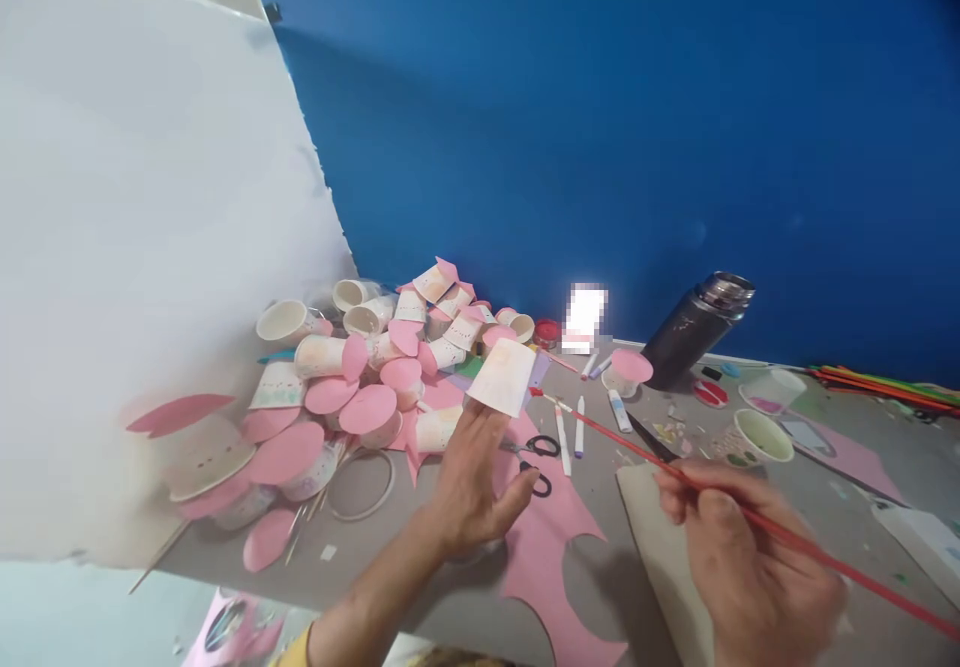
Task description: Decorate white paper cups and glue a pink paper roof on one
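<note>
A white paper cup [504, 377] sits bottom up over the fingers of my left hand [472, 492], which carries it above the table with the thumb held apart. Closed around a long red-handled paintbrush [626, 437], my right hand [750, 557] keeps the brush's red tip close to the cup's right side. A slim dark object [651, 439] shows just beyond the right fingers; I cannot tell its kind. Below the cup lie black-handled scissors [541, 447], partly hidden by my left hand. Pink cut-out paper [555, 547] spreads under the hands.
Many paper cups with pink paper discs [367, 409] are piled at left. Markers [580, 427] lie mid-table. Behind stand a paint pot [547, 332] and a dark flask [697, 332]. A cup with greenish contents [761, 437] and a beige board [660, 547] are at right.
</note>
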Tool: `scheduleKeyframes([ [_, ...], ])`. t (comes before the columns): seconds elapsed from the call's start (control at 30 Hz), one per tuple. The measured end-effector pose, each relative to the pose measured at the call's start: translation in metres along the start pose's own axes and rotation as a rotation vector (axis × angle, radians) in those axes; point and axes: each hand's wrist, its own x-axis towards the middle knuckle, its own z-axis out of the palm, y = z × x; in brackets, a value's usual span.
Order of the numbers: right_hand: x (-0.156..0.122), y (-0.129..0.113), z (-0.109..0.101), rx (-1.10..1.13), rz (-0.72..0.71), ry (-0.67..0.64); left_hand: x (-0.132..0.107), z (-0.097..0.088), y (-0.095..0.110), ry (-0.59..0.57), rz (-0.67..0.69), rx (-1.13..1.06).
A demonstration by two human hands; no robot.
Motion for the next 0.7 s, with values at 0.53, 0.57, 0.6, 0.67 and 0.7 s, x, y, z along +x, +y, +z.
scheduleKeyframes([
  [0.53, 0.003, -0.012, 0.002, -0.051, -0.094, -0.037, -0.002, 0.010, 0.010, -0.236, 0.078, 0.482],
  [0.57, 0.003, -0.012, 0.003, -0.059, -0.090, -0.041, -0.002, 0.010, 0.010, -0.245, 0.082, 0.485],
  [0.6, 0.003, -0.013, 0.004, -0.065, -0.090, -0.046, -0.003, 0.009, 0.010, -0.253, 0.088, 0.484],
  [0.67, 0.004, -0.014, 0.007, -0.076, -0.087, -0.052, -0.003, 0.007, 0.010, -0.270, 0.105, 0.480],
  [0.7, 0.004, -0.014, 0.008, -0.081, -0.084, -0.056, -0.004, 0.007, 0.011, -0.277, 0.113, 0.480],
])
